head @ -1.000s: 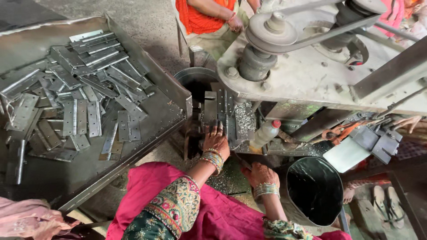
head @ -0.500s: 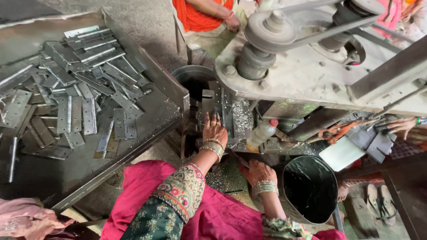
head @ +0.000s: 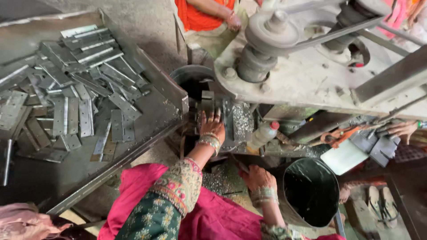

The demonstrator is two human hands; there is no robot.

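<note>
Left hand (head: 212,125) at frame centre, fingers spread flat on the metal piece (head: 207,103) in the press machine (head: 307,75). Right hand (head: 255,177) lower centre, closed round a dark lever (head: 238,162), beside black bucket (head: 310,192). Flat metal strips (head: 80,98) piled on tray (head: 147,71), upper left

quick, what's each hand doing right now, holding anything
Left hand: fingers spread flat on the grey metal machine bed, gripping nothing.
Right hand: knuckles curled, lowered beside the black round bucket; whether it holds anything cannot be told.
</note>
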